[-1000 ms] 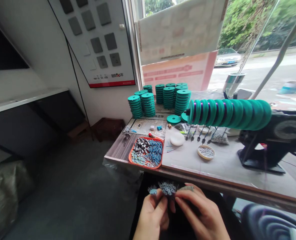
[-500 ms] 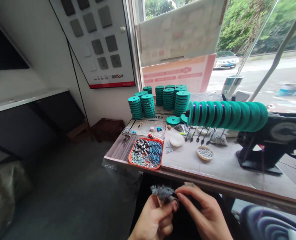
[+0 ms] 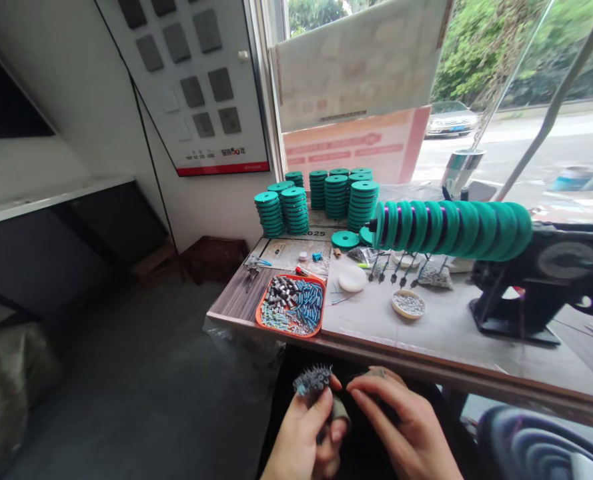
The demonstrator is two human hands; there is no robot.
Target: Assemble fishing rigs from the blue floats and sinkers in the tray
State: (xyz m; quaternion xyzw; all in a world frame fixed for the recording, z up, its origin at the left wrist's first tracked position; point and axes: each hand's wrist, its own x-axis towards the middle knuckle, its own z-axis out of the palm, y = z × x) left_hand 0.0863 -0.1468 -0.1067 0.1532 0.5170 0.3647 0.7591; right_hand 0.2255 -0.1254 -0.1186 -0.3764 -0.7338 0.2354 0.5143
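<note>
Low in front, above the dark lap, my left hand (image 3: 306, 433) is closed around a bristly cluster of small grey-blue pieces (image 3: 313, 381). The exact kind of these pieces is too small to tell. A dull grey-green sleeve (image 3: 341, 410) shows at the fingers of that hand, perhaps covering one of them. Just to the right, my right hand (image 3: 401, 420) has thumb and forefinger pinched together close to the cluster, with a small gap between. Whatever lies in that pinch, if anything, is too fine to make out.
An orange tray (image 3: 259, 313) of small metal and blue parts sits at the table's front edge. Right of it are a white lid (image 3: 352, 279) and a dish of grey beads (image 3: 409, 305). Green spools (image 3: 295, 212) stand stacked behind; more fill a black machine's spindle (image 3: 451, 230).
My left hand has shifted slightly left and tilted the cluster, so its spiky ends and the grey-green sleeve show more. A gap has opened between it and my right fingertips.
</note>
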